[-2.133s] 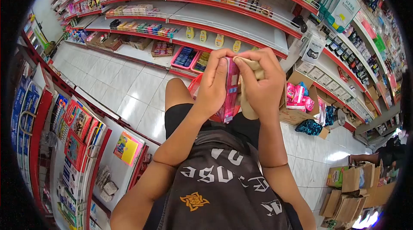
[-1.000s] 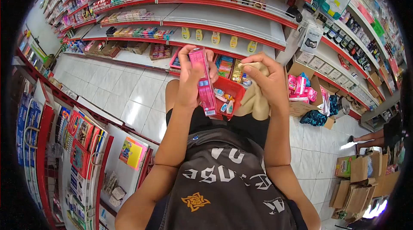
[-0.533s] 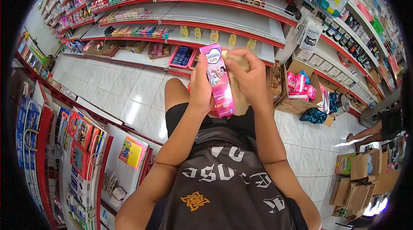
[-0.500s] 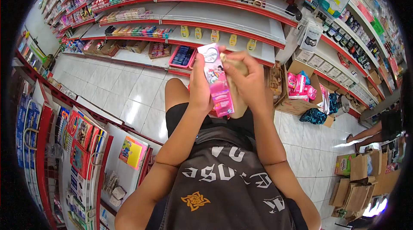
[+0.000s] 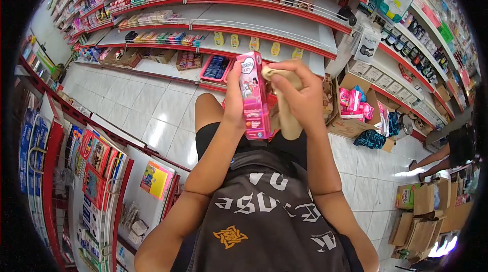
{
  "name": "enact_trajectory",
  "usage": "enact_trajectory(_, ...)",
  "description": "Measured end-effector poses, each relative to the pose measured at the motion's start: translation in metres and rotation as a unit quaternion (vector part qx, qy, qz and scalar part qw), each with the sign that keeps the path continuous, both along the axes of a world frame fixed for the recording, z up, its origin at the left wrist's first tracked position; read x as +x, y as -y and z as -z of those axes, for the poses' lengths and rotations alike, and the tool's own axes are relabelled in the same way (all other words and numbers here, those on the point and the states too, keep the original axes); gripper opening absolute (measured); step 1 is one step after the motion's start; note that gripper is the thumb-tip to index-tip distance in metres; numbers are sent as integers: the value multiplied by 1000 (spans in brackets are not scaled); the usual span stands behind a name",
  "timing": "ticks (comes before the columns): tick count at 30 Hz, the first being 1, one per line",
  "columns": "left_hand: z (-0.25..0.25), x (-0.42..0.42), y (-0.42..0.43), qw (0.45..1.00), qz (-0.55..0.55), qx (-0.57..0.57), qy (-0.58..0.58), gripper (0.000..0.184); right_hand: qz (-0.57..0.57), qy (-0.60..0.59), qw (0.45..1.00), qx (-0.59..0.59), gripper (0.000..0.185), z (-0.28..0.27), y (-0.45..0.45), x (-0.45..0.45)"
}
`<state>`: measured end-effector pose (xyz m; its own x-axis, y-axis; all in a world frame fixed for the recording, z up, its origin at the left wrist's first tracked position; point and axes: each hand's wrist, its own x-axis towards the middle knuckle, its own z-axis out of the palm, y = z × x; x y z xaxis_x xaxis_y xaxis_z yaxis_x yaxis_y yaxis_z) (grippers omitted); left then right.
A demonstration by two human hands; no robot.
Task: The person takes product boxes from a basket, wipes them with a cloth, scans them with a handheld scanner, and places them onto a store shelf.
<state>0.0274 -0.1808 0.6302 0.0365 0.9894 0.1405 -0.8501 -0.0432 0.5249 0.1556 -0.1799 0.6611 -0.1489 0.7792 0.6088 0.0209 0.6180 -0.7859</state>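
Note:
My left hand [image 5: 234,101] is closed round the left side of a tall pink carton [image 5: 253,100] with a heart-shaped logo and cartoon figures. The carton stands tilted slightly back above my lap, its front and right side showing. To its right, my right hand [image 5: 307,94] pinches a beige cloth [image 5: 291,117], which hangs down from the fingers. A bunched end of the cloth is at the carton's upper right edge; whether it touches the carton I cannot tell. Part of a red thing [image 5: 272,107] shows between the carton and the cloth.
Ahead are red-edged shelves [image 5: 264,24] with yellow bottles [image 5: 254,44] and a pink basket [image 5: 207,72]. At right are a cardboard box [image 5: 343,125] of pink packs and a person's leg [image 5: 432,159]. A rack of books [image 5: 96,170] stands close on the left.
My right hand and the cloth have moved right, away from the carton's front. The carton has turned, so its right side now shows.

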Motion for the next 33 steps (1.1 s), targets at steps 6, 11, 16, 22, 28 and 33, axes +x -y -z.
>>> enact_trajectory(6, 38, -33, -28, 970, 50, 78, 225, 39, -138, 96, 986, -18, 16, 35, 16, 4)
enact_trajectory(11, 46, -37, -37, 960, -24, -14, 277, 45, -67, 39, 997, -2, 27, 51, 18, 14)
enact_trajectory(16, 41, -16, -29, 975, -21, -25, 220, 43, 27, 44, 998, -21, 35, 43, 31, -10)
enact_trajectory(22, 35, -27, -25, 960, 83, -12, 269, 43, 52, 101, 989, 97, 39, 63, 4, 6)
enact_trajectory(28, 46, -12, -56, 989, 36, -31, 143, 43, 97, -196, 949, -229, 33, 95, -56, 33)
enact_trajectory(33, 93, -3, -126, 975, 109, -119, 150, 36, 114, -247, 911, -308, 48, 129, -157, 61)
